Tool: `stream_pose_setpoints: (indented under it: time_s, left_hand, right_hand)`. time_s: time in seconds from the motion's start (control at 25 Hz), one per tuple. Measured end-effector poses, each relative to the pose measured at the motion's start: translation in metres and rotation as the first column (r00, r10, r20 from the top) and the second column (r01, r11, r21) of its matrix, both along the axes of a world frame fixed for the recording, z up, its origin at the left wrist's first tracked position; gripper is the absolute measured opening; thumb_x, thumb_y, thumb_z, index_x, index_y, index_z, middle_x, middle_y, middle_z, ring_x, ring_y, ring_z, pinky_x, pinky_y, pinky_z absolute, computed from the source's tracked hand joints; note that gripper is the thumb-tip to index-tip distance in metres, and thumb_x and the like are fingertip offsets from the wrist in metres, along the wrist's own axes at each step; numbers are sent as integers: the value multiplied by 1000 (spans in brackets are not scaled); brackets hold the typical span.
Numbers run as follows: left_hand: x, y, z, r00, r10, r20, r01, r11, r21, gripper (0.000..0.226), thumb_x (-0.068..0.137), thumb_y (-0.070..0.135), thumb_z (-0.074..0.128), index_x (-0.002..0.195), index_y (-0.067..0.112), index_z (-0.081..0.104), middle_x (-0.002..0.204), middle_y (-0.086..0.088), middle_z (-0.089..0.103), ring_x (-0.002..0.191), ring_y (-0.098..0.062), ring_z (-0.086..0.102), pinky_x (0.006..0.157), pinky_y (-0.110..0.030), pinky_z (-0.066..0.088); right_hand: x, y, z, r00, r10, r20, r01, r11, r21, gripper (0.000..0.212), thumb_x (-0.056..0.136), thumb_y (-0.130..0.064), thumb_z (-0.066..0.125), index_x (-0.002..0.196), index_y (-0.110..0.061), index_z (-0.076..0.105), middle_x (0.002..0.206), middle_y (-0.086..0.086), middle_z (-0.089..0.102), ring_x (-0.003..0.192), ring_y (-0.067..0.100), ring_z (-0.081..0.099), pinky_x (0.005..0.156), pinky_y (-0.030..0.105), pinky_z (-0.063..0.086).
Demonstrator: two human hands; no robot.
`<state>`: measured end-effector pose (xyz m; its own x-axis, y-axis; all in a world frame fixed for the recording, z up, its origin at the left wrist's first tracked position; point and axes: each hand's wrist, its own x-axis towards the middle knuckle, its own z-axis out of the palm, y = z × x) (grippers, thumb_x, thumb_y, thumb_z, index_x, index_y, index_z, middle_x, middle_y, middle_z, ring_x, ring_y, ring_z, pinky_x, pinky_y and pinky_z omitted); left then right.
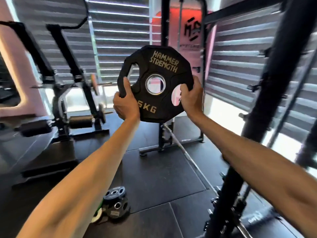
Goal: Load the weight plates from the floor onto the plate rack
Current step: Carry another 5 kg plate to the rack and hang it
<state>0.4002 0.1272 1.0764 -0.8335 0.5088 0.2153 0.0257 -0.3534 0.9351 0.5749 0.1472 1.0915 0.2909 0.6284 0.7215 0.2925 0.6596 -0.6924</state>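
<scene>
plate (154,64) held up in the air, face toward the camera, bore axis running fore-aft and pointing at the rack post (165,21) directly behind it at 12 o'clock. left hand (126,105) grips the rim at 8 o'clock of the plate, thumb on the face. right hand (190,98) grips the rim at 4 o'clock, beside a cut-out. both arms about equally extended. no peg visible: hidden by the plate or out of view, cannot tell. judgement: next move needs bore lined up with a peg, then a push forward along that axis. more plates (115,203) lie on the floor (154,169) at 7 o'clock, well apart from the hands.
</scene>
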Motion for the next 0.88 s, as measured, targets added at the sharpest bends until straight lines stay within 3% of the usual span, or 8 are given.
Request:
stream_pose_setpoints:
  time_s: [0.12,0.2,0.36,0.48,0.64,0.72,0.8,0.88]
  left_hand:
    - [55,-2,7,987,-158,-9,158,987,20,60,87,71,52,74,14,64,77,-1,68,80,-23,64,66,-33,44]
    - [99,-4,5,966,-259,2,258,965,51,61,88,71,51,79,12,65,87,-6,71,84,-23,65,68,-33,46]
    - [196,-14,-12,907,-420,-39,422,905,55,56,93,63,50,89,9,66,96,-9,72,88,-26,64,70,-31,42]
    - [273,-27,-31,806,-588,-69,587,809,-39,61,94,62,48,94,4,66,99,-12,71,90,-29,64,72,-33,43]
    - [377,-51,-63,637,-766,-90,750,642,-160,82,88,74,44,110,-2,67,111,-14,70,102,-31,65,89,-41,51]
    - [432,-70,-76,554,-829,-67,811,557,-181,78,89,71,47,110,-2,66,107,-8,68,99,-26,63,85,-35,51]
    - [480,-87,-89,470,-882,-48,864,470,-179,67,90,67,51,101,3,66,92,-4,67,89,-23,64,72,-30,50]
    - [529,-101,-97,393,-915,-95,894,404,-194,57,91,65,52,91,9,63,82,0,63,82,-19,62,76,-32,49]
  right_hand:
    - [56,-27,12,992,-126,24,126,991,-32,32,80,-12,55,110,-8,63,96,7,68,85,19,60,74,27,46]
    - [99,-45,18,982,-188,10,188,981,-39,27,76,-19,52,101,-15,61,81,4,66,72,27,63,66,42,54]
    - [186,-89,7,936,-348,-57,341,934,-107,18,77,-15,53,91,-24,60,67,-3,59,55,13,60,54,32,53]
    - [261,-122,-18,865,-481,-145,458,873,-167,14,73,-30,50,82,-29,60,64,-2,58,59,31,57,57,48,53]
    - [347,-181,-51,757,-601,-257,563,799,-211,26,94,-21,48,111,-13,66,73,-2,64,54,13,58,52,26,48]
    - [393,-210,-69,680,-684,-265,647,729,-222,28,100,-34,53,108,-12,68,86,1,70,72,8,65,63,17,50]
    - [438,-232,-87,624,-736,-263,690,677,-258,41,95,-54,57,99,-14,68,83,5,69,77,21,67,65,25,52]
    - [487,-254,-102,571,-785,-240,731,620,-286,41,95,-49,59,99,-8,67,81,4,67,75,20,65,63,19,48]
